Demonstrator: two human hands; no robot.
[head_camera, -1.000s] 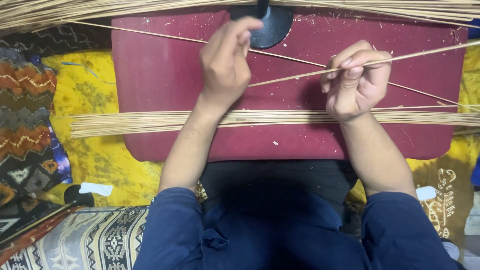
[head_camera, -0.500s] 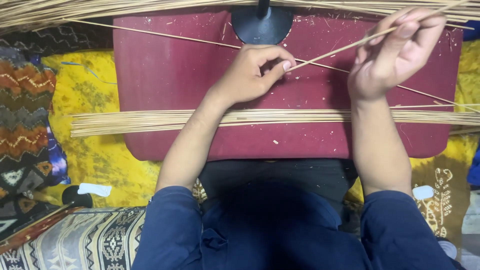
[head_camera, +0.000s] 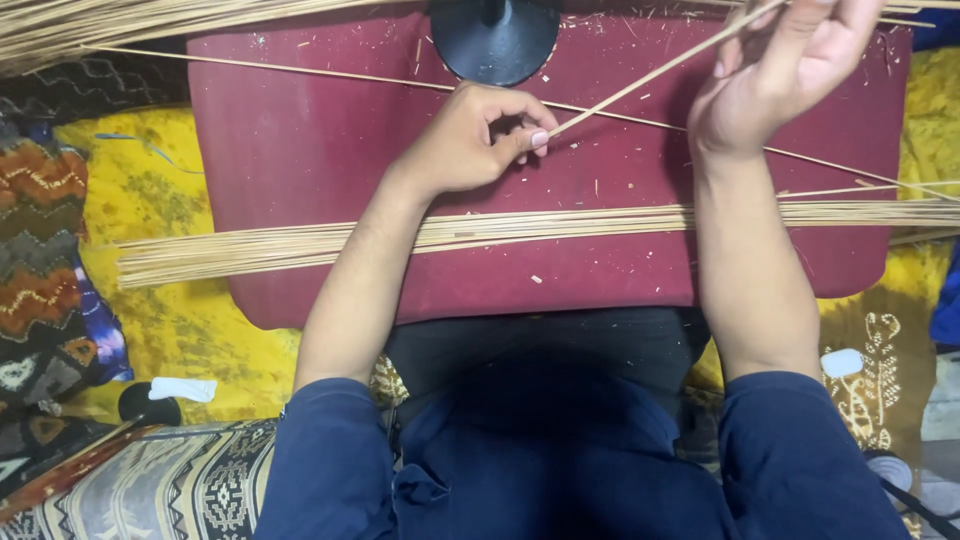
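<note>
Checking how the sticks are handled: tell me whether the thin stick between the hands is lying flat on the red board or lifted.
Lifted: the thin stick slants up from the left hand to the raised right hand, above the red board.

This looks like a home turned to handcraft, worked at floor level. A low dark red bench (head_camera: 300, 160) is strewn with pale splinters and carries a long bundle of thin sticks (head_camera: 450, 232) laid across it, with a bigger heap of sticks (head_camera: 120, 22) along the top edge. A round black base (head_camera: 495, 40) stands at the far side. Around the bench lie household cloths: a yellow printed cloth (head_camera: 190, 330), a zigzag knitted blanket (head_camera: 40, 250) and a patterned cushion (head_camera: 150, 490), as in a living room.
</note>
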